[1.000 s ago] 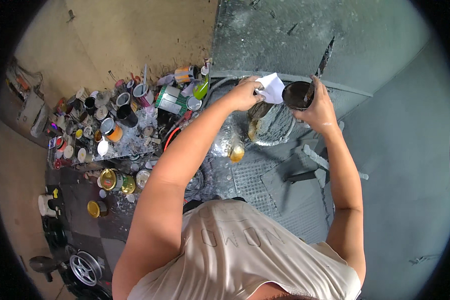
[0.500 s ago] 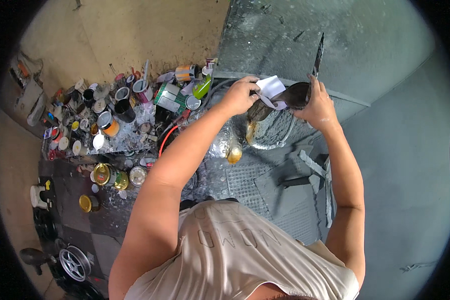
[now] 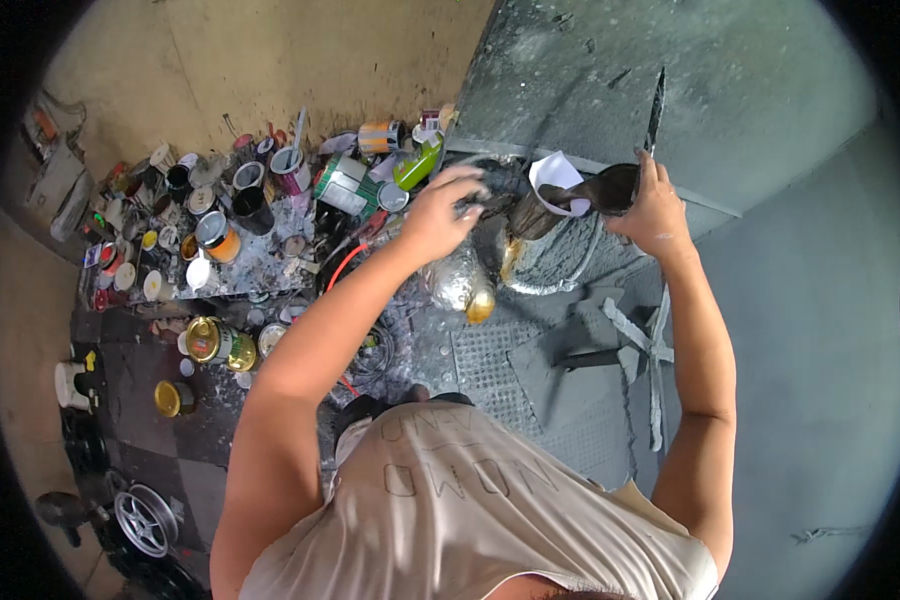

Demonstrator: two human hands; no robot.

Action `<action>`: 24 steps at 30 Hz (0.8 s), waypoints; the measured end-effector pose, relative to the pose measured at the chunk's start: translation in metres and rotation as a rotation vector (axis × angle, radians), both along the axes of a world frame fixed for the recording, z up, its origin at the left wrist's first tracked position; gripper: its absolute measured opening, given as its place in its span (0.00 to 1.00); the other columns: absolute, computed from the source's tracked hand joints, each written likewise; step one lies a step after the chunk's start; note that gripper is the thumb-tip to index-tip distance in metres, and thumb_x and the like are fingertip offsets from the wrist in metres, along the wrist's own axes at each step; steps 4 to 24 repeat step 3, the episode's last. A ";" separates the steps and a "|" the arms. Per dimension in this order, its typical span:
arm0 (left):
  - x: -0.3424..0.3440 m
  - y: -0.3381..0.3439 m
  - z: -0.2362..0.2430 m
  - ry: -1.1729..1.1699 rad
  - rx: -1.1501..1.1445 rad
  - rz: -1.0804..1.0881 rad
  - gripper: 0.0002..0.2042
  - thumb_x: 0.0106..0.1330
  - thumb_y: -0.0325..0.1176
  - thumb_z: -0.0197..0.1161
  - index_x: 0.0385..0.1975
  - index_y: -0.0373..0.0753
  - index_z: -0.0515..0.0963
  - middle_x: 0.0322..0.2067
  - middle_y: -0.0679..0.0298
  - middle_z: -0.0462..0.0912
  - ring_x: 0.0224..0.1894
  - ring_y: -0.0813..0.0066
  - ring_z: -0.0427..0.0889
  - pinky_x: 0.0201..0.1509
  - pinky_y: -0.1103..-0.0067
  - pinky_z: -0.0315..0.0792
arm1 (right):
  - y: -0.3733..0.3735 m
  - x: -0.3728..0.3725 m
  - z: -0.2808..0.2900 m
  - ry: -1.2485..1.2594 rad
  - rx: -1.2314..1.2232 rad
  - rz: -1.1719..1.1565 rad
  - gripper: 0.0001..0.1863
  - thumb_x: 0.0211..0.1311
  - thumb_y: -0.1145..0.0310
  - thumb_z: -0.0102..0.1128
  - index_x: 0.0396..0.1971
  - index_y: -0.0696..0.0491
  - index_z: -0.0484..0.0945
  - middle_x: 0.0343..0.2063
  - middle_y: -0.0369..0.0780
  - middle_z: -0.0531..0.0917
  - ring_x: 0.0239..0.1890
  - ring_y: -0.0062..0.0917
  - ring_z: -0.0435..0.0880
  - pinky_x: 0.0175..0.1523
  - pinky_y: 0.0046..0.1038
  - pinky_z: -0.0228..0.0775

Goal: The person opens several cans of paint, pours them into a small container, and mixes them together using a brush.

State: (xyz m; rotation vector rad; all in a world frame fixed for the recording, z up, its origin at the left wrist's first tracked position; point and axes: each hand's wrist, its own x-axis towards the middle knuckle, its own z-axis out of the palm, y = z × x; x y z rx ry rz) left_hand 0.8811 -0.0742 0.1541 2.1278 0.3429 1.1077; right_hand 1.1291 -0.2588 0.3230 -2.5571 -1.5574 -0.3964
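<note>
My right hand [image 3: 650,212] grips a dark cup [image 3: 612,188], tilted to the left. A long, dark mixing stick [image 3: 656,110] stands up between its fingers. From the cup's lip, dark liquid [image 3: 570,194] reaches into a white paper cone [image 3: 552,172]. The cone sits in the top of a brownish container [image 3: 533,217], whose lower part is hard to make out. To the left of the cone, apart from it, my left hand [image 3: 448,208] is in the air, fingers parted and blurred at the tips. I see nothing held in it.
A cluttered bench [image 3: 285,260] on the left carries several paint cans and cups, including a green can [image 3: 342,187]. A foil-wrapped object [image 3: 457,285] lies below my left hand. Below my right arm is a grey, dust-coated stand [image 3: 630,335]. A wheel rim [image 3: 148,520] rests lower left.
My left hand has let go of the paper cone and moved left. My right hand has shifted slightly right with the cup, and the dark liquid now reaches into the cone.
</note>
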 end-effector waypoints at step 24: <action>-0.067 0.005 -0.023 0.114 0.000 -0.011 0.13 0.59 0.27 0.68 0.44 0.39 0.81 0.60 0.57 0.77 0.64 0.60 0.76 0.68 0.65 0.69 | 0.004 0.004 0.000 0.010 0.024 -0.009 0.62 0.33 0.61 0.80 0.74 0.48 0.55 0.59 0.49 0.75 0.60 0.49 0.77 0.60 0.55 0.70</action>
